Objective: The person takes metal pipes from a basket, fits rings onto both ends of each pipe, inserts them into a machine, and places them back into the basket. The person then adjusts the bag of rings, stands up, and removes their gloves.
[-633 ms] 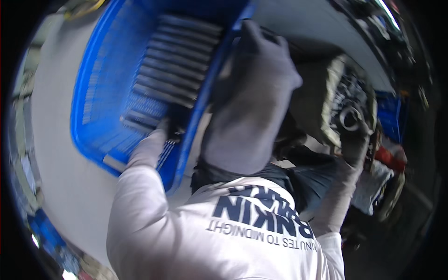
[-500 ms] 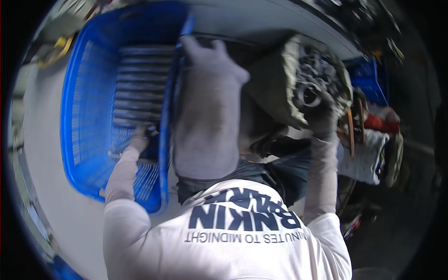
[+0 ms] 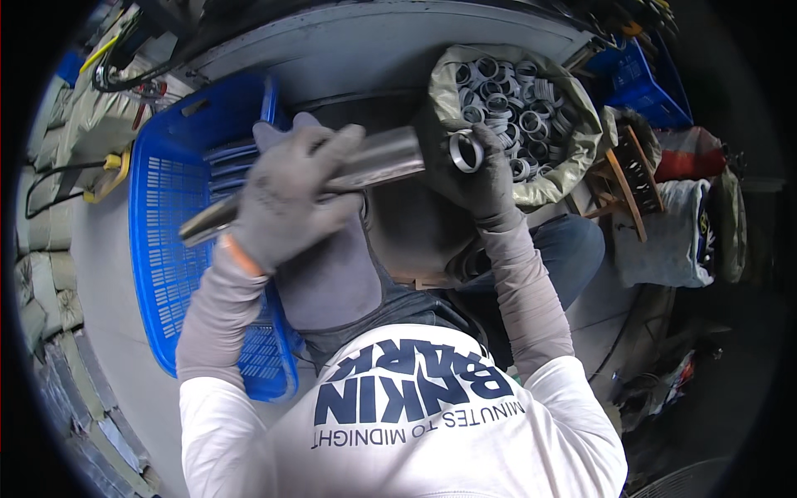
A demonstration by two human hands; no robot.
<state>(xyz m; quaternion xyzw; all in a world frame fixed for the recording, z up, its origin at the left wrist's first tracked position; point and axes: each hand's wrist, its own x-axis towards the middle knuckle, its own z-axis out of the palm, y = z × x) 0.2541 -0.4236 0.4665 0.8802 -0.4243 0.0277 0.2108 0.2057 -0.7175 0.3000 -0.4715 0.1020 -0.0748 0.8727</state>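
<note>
My left hand [image 3: 290, 187], in a grey glove, grips a shiny metal tube [image 3: 383, 159] around its middle. The tube slants across my lap, its right end the higher one. In my gloved right hand [image 3: 491, 187] is a light grey ring [image 3: 466, 153], pinched by the fingers close to the tube's right end but apart from it. Just beyond that hand stands an open pale green sack [image 3: 554, 192] filled with many similar rings [image 3: 531, 124]. Under the tube, a grey pad [image 3: 328, 278] covers my left thigh.
On the left is a blue plastic basket [image 3: 158, 249] holding more metal tubes [image 3: 232, 170]. A smaller blue crate [image 3: 652, 87] sits at the far right, near a wooden stool [image 3: 618, 187] and a red and white bag [image 3: 689, 158]. Wrapped bundles [image 3: 50, 282] line the left edge.
My left hand has come up out of the basket with a tube, over my lap. The right hand has moved left from the sack with a ring. The view has shifted.
</note>
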